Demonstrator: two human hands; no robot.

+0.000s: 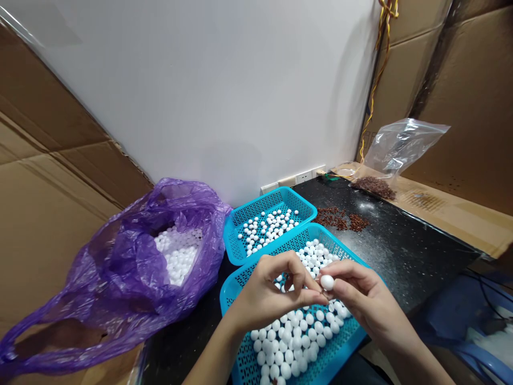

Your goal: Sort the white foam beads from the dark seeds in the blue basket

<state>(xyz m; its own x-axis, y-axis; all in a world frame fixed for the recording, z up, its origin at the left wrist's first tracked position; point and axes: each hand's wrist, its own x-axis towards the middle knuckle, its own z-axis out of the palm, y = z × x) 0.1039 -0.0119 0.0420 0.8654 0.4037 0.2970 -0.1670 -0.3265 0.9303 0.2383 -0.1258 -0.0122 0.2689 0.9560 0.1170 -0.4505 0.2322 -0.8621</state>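
Observation:
My right hand (371, 297) pinches a small white ball (327, 282) between thumb and fingertips, above the near blue basket (340, 357). Right beside the ball, my left hand (270, 291) has its thumb and forefinger pressed together; what they grip, if anything, is too small to make out. Many similar white balls (286, 342) lie in the near basket under both hands, partly hidden by them. Behind it, a second blue basket (310, 210) holds fewer, smaller-looking white balls (276, 220).
On the left, a purple plastic bag (116, 278) gapes open with white balls (180, 256) inside. Small reddish-brown bits (340, 218) are scattered on the black table (404, 251). A clear zip bag (401, 149) of similar bits stands at the back right, near cardboard (460, 112).

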